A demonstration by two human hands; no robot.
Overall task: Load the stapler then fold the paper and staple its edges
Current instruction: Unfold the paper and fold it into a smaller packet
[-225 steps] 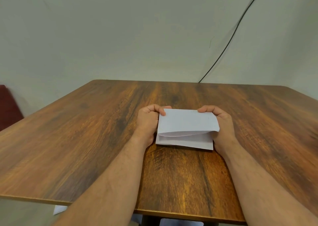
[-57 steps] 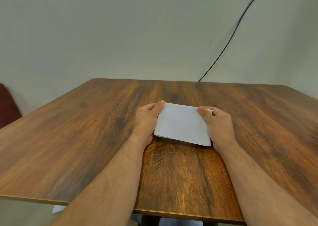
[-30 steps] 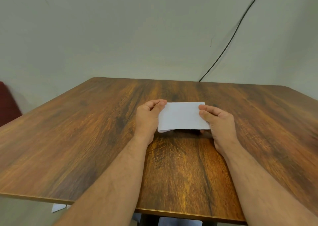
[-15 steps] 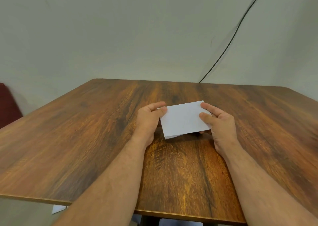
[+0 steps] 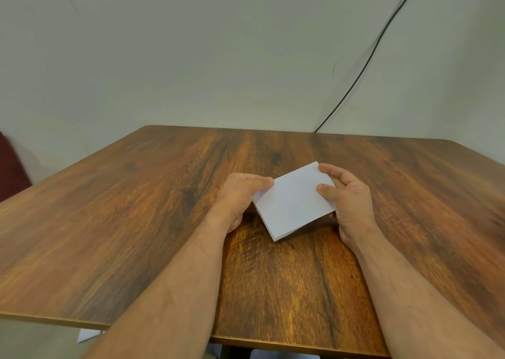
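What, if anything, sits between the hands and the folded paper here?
Nothing visible. The left hand and right hand both already grip the folded paper at opposite sides, above the table. No stapler is in view.

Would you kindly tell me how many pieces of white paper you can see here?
2. The folded paper is held over the table between the left hand and right hand. A white scrap lies on the floor below the table's near-left edge. More may be hidden.

paper (image 5: 293, 204): white, matt, smooth, folded, between the fingers (image 5: 325, 190)
bench (image 5: 136, 222): dark wood grain, slight sheen
wall (image 5: 191, 57): pale, matt paint
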